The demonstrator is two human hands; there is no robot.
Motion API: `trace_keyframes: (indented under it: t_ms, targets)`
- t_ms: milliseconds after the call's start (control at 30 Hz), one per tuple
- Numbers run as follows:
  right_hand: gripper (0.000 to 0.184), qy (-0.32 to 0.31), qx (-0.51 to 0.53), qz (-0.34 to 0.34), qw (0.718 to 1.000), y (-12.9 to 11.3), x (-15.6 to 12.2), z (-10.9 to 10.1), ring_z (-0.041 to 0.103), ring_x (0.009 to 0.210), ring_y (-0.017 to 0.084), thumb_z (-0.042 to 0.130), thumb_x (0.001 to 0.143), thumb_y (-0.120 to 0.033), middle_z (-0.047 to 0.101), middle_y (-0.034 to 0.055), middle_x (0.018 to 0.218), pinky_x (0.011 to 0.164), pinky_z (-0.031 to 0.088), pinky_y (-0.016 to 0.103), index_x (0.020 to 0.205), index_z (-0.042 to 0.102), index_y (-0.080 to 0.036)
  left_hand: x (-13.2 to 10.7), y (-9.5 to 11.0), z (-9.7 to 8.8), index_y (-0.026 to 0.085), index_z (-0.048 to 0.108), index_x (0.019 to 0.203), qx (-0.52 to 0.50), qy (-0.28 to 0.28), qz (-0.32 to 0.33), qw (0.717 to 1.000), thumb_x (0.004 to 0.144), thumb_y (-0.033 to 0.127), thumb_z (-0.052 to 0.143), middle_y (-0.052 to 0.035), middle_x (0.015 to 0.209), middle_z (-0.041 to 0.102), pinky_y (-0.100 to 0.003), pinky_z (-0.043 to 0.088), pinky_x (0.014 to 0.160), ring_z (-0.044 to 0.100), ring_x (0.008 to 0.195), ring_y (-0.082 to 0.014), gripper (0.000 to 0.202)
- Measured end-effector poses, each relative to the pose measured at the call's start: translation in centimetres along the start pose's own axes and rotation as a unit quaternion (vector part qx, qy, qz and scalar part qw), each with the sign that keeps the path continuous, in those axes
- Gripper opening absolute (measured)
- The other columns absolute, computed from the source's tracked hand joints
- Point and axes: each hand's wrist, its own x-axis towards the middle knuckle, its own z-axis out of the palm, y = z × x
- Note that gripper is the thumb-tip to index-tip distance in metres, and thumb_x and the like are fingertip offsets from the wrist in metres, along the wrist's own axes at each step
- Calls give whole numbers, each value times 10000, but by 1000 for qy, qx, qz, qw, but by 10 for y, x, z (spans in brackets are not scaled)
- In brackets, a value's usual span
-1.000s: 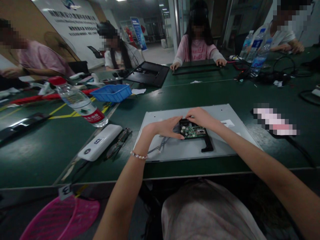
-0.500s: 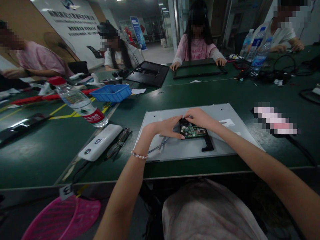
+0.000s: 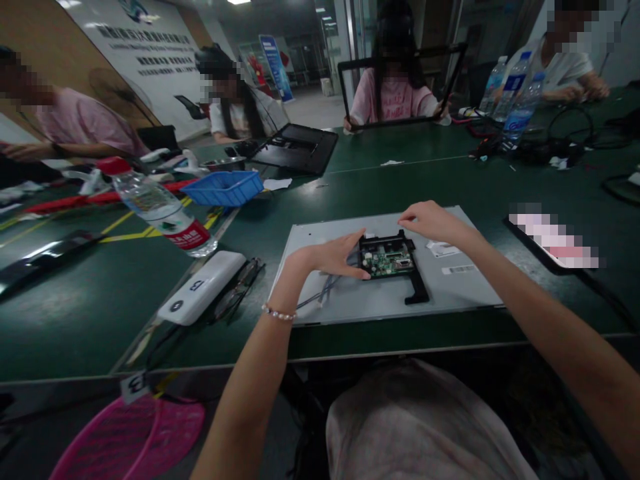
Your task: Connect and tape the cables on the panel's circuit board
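A grey metal panel (image 3: 450, 293) lies flat on the green table in front of me. On it sits a green circuit board (image 3: 387, 259) in a black bracket (image 3: 417, 291). My left hand (image 3: 327, 257) rests at the board's left edge, thumb and fingers apart and touching it. My right hand (image 3: 433, 221) hovers above the panel just right of the board's far corner, fingertips pinched together; whether they hold anything is too small to see. Thin wires (image 3: 320, 293) trail from under my left hand.
A water bottle (image 3: 160, 210), a white power bank (image 3: 200, 288) and glasses (image 3: 235, 293) lie to the left. A blue tray (image 3: 223, 187) stands behind them. A phone (image 3: 555, 243) lies at right. Across the table a person lifts a black frame (image 3: 400, 87). A pink basket (image 3: 135, 440) sits below.
My right hand has lifted off the board and moved right and away. The person opposite has raised the black frame from the table. My left hand has stayed put.
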Motion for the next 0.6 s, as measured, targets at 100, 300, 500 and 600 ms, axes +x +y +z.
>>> trace_keyframes:
  t_ms: [100,300,500,600]
  targets:
    - [370,-2,-15,72,997,22,-23,-12,648,907,252,490,878,-393,715,113,1009,784,473,334,1038,722,-152,-1,-1,0,115,-34,1492,8,0,4,1000,716,740,544,-185,1563,86,-367,175,1146,180,1428,-312,1151]
    - [340,-68,-8,164,984,47,-49,-14,662,875,264,619,782,-433,718,119,969,744,505,346,942,730,-154,0,-1,0,122,-25,1492,27,-3,8,1000,727,745,523,-181,1563,100,-356,177,1141,196,1423,-310,1128]
    - [236,-87,60,151,983,49,-46,-4,670,870,239,693,696,-249,727,81,929,811,512,341,914,728,-167,0,-1,0,101,-17,1492,22,-5,4,1000,728,736,535,-194,1562,81,-373,180,1144,180,1426,-317,1136]
    - [216,-94,82,132,983,47,-46,-3,668,869,232,675,695,-201,728,78,923,814,510,340,902,723,-169,1,-3,1,118,-25,1493,22,2,12,1000,726,741,537,-195,1561,86,-390,185,1141,190,1423,-324,1137]
